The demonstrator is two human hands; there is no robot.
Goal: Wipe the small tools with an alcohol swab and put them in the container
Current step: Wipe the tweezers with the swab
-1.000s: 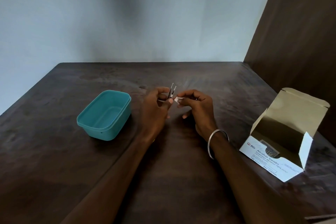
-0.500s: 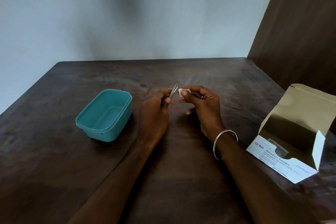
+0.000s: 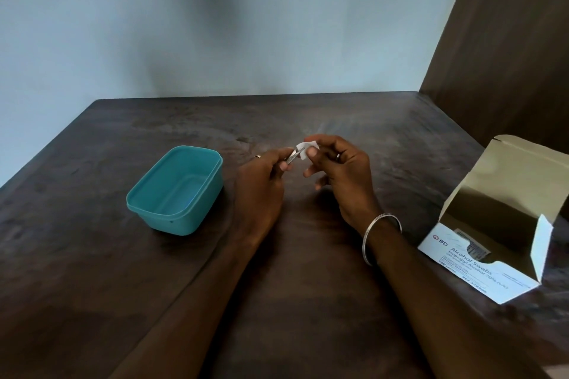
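Observation:
My left hand (image 3: 261, 184) pinches a small metal tweezers (image 3: 294, 156) above the middle of the dark table, its tip pointing up and right. My right hand (image 3: 338, 172) pinches a white alcohol swab (image 3: 304, 149) folded around the tweezers' tip. The teal plastic container (image 3: 175, 189) stands open to the left of my left hand; nothing shows inside it.
An open white box of alcohol swabs (image 3: 480, 268) lies at the right, its flap raised. A dark wooden panel (image 3: 508, 40) rises behind it at the table's right edge. A pale wall runs along the table's far edge.
The tweezers tilted from upright to slanting right, and my right hand brought the swab onto its tip. The camera view shifted slightly.

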